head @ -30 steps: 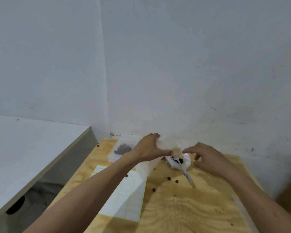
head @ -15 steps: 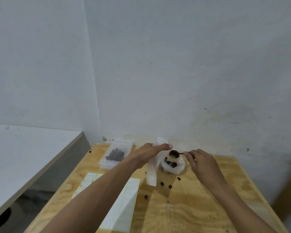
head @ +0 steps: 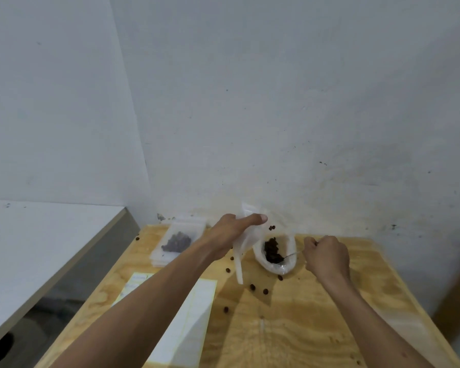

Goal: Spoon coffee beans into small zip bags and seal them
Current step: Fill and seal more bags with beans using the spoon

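Now scooping more coffee beans (head: 272, 250) out of the big white bag (head: 276, 266), rolled wide open on the wooden table (head: 303, 328) so the spoon (head: 292, 254) fits in easily. Spoon bowl down among the beans, handle pinched in the curled right hand (head: 327, 257).

Just to the left, a small zip bag (head: 239, 261) hanging down, pinched near its top by the left hand (head: 230, 235), thumb stuck out. Held up close beside the big bag, likely to keep the trip for the spoon short. Can't tell if its mouth is open. Hands apart, each one tight on its own thing.

Two beans in the air (head: 272, 227) right by the thumb. More spilled beans (head: 252, 287) dotted on the wood under the zip bag.

Further left, a filled bag (head: 177, 241) lying flat on a small pile by the wall, out of the way. Nearer, a white sheet (head: 197, 301) under the left arm.

Half a second ago, spoon up at the zip bag's top; now back down in the big bag. Right hand lower and further right too. Left hand with the same grip, in much the same place.
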The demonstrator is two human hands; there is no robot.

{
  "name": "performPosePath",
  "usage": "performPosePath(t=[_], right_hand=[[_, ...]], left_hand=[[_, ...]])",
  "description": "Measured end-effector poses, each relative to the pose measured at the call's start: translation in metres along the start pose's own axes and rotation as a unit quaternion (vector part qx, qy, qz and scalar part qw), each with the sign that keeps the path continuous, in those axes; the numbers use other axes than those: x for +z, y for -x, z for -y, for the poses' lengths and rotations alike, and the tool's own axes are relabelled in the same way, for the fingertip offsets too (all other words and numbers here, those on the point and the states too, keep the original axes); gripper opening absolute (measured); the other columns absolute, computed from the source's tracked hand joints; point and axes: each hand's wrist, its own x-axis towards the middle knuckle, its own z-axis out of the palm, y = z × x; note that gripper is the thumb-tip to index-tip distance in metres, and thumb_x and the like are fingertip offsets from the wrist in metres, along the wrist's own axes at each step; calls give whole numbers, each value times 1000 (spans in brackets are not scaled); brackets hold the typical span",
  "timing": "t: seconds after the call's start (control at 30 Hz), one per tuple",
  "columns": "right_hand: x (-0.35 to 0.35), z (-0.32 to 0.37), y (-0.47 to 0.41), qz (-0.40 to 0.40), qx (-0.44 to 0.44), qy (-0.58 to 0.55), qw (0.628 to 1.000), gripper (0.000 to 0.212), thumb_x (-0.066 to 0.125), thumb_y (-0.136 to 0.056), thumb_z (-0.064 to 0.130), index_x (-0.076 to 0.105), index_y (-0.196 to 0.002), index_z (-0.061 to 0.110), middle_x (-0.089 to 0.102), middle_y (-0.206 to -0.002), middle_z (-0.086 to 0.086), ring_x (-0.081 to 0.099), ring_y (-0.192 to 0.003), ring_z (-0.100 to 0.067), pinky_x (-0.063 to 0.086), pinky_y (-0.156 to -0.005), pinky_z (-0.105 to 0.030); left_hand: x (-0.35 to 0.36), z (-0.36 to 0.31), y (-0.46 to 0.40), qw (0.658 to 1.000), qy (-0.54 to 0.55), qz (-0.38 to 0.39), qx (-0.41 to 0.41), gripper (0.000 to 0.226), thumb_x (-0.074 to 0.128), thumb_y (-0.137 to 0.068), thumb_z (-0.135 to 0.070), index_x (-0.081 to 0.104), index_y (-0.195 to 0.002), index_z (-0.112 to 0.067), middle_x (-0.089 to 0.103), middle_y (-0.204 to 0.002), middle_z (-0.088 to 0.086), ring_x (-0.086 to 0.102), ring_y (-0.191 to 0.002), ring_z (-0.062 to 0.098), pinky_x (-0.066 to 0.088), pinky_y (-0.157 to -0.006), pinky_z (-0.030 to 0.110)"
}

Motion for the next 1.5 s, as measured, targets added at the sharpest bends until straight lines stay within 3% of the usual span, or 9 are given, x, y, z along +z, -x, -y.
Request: performPosePath(t=[0.23, 0.43, 0.57, 0.7, 0.83, 1.1, 1.27, 1.4, 1.5], right_hand=[[7, -6, 5, 5, 45, -76, 996, 43, 48, -94, 19, 70, -63, -1, 69, -57, -16, 69, -61, -35, 60, -62, -44], [3, -14, 18, 12, 59, -183, 981, 44, 50, -104, 23, 74, -71, 5, 71, -57, -8, 61, -42, -16, 44, -47, -24], [-10, -7, 15, -7, 52, -222, 974, 39, 52, -102, 21, 75, -75, 5, 74, -65, -8, 64, -47, -17, 53, -53, -30], [-29, 8, 8, -25, 31, -222, 974, 39, 53, -101, 23, 75, -76, 3, 74, -66, -8, 64, -49, -19, 51, -52, -28], [-47, 37, 6, -21, 1, -242, 970, 34, 54, -96, 19, 74, -73, 3, 75, -70, -8, 62, -48, -19, 51, -51, -30], [-48, 76, 24, -24, -216, -74, 973, 51, 49, -104, 27, 70, -66, 0, 70, -57, -10, 67, -53, -26, 58, -67, -42], [-49, 66, 17, -96, -279, -39, 955, 50, 47, -105, 32, 65, -67, 6, 67, -58, -10, 62, -46, -26, 55, -52, -42], [-40, 41, 19, -98, -276, 54, 955, 46, 46, -107, 28, 65, -71, 6, 52, -55, -1, 48, -46, -17, 31, -43, -29], [-24, 20, 26, -83, -254, 136, 954, 45, 40, -108, 32, 67, -80, 9, 51, -68, 3, 53, -61, -20, 35, -54, -30]], left_hand=[[-1, 1, 3, 998, -42, 43, -8, 33, 75, -86, -47, 62, -70, -21, 56, -54, -17, 55, -52, 3, 40, -62, 22], [2, 4, 4, 980, -197, -2, 13, 57, 80, -73, -61, 73, -99, -11, 66, -81, -6, 60, -70, 9, 45, -65, 23], [-3, 17, -4, 950, -303, -57, 39, 52, 81, -59, -74, 60, -77, -29, 63, -88, 1, 60, -73, 18, 44, -65, 27], [-9, 14, 11, 929, -360, -39, 69, 86, 80, -70, -62, 51, -141, -26, 53, -138, 1, 49, -126, 22, 44, -104, 39], [-14, 13, 19, 928, -362, -30, 80, 101, 81, -78, -52, 30, -157, -17, 39, -156, 4, 37, -142, 21, 35, -111, 34], [-7, 7, 27, 930, -351, -27, 106, 72, 81, -75, -52, 52, -131, -17, 55, -128, 1, 53, -113, 19, 51, -95, 40], [-8, 6, 26, 938, -337, -8, 84, 68, 82, -73, -56, 56, -126, -23, 59, -116, -5, 59, -99, 13, 53, -79, 31], [-8, 3, 24, 963, -265, 52, 17, 29, 80, -82, -46, 58, -96, -32, 60, -94, -17, 59, -93, 8, 46, -80, 23], [-3, 3, 19, 978, -196, 66, -26, 53, 80, -81, -50, 58, -122, -26, 54, -115, -11, 50, -110, 14, 40, -91, 27]])
